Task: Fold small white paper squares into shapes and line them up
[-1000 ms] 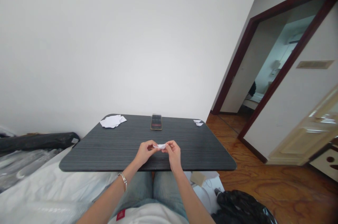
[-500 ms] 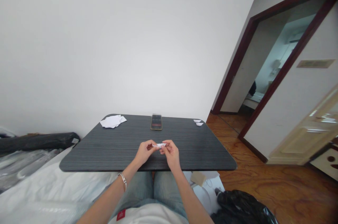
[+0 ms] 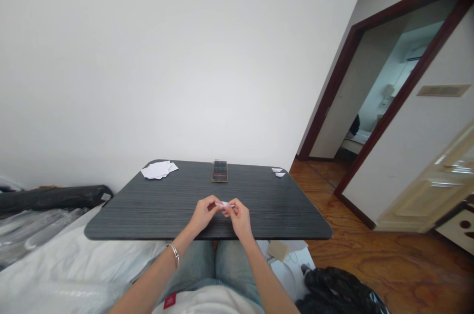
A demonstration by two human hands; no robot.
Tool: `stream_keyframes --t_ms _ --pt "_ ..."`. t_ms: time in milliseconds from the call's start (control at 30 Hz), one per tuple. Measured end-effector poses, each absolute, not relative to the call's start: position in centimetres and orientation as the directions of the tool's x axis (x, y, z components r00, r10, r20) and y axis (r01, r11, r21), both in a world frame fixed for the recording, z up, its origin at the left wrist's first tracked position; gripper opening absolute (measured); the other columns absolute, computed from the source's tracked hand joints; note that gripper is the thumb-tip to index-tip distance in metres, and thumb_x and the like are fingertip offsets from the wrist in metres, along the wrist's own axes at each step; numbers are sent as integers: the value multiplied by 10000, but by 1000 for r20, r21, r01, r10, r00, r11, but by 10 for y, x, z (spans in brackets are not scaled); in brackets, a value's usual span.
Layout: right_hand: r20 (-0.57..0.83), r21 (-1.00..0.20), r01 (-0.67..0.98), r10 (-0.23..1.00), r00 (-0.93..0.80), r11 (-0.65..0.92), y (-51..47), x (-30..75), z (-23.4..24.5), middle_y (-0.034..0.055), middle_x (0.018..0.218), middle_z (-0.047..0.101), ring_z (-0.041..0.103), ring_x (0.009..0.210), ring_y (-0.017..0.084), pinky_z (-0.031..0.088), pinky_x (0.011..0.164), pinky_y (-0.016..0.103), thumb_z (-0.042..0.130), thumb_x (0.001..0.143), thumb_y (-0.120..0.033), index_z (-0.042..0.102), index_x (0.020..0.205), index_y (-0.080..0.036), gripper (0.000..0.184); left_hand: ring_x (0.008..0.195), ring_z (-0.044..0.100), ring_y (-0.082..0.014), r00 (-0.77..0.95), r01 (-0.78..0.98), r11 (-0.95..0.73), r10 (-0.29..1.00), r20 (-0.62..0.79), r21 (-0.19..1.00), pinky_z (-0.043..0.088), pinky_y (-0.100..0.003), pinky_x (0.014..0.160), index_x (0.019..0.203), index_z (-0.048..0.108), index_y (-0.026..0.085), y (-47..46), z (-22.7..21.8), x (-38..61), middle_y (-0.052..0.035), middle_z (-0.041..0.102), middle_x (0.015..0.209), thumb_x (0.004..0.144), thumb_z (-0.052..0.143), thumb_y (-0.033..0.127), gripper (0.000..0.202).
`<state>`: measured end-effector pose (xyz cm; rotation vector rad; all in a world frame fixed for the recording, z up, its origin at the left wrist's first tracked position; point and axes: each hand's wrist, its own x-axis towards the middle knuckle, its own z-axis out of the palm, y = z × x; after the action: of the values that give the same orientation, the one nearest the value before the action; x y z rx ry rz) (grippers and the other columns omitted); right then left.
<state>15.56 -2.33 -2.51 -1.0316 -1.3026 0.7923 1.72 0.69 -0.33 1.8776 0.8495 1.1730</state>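
Note:
Between my two hands is a small piece of folded white paper, held just above the near part of the dark table. My left hand pinches its left end between thumb and fingers. The right end is gripped by my right hand, whose fingertips cover part of it. A loose pile of white paper sheets lies at the table's far left corner. Two small folded white paper pieces rest near the far right corner.
A phone with a dark screen stands at the table's back edge by the white wall. To the right below are a black plastic bag and a small cardboard piece. A white plastic-covered surface is at the left.
My right fingers have shifted slightly inward and down along the folded paper, covering more of its right end. My left hand stays nearly in place. Nothing else on the table has moved.

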Motion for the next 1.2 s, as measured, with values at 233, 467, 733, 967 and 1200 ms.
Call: stream_keyframes --t_ms 233,467,733,967,1200 --pt "368 -930 60 917 153 363 -26 156 -22 16 575 627 634 563 175 506 533 269 536 755 -327 522 667 -173 179 568 551 -134 366 60 -411 857 363 909 420 -229 563 655 587 124 9 -7 19 -17 615 599 706 585 285 169" --pt "307 -949 -38 943 130 314 -22 157 -26 20 534 630 622 508 171 499 500 270 562 734 -341 508 653 -169 198 499 542 -110 379 -20 -313 876 297 950 421 -222 536 650 548 129 8 -3 21 15 588 525 695 595 296 179" --pt "297 -951 -52 945 134 306 -21 157 -28 7 505 619 612 464 166 495 465 264 573 726 -341 495 645 -172 203 471 530 -93 382 -47 -280 882 277 959 411 -205 501 639 507 130 7 -2 22 27 571 512 682 612 291 197" --pt "292 -953 -50 949 123 299 -22 157 -27 7 499 614 610 453 165 489 451 257 567 724 -370 498 649 -173 222 491 538 -96 404 -56 -262 876 262 963 417 -210 505 666 489 135 8 -4 21 26 573 555 654 634 281 206" --pt "314 -947 -28 943 113 319 -23 156 -25 8 529 624 606 461 151 476 450 238 540 747 -374 500 659 -173 223 497 547 -111 406 -52 -249 879 248 967 413 -218 506 670 492 143 11 -9 21 26 580 552 634 644 276 205"
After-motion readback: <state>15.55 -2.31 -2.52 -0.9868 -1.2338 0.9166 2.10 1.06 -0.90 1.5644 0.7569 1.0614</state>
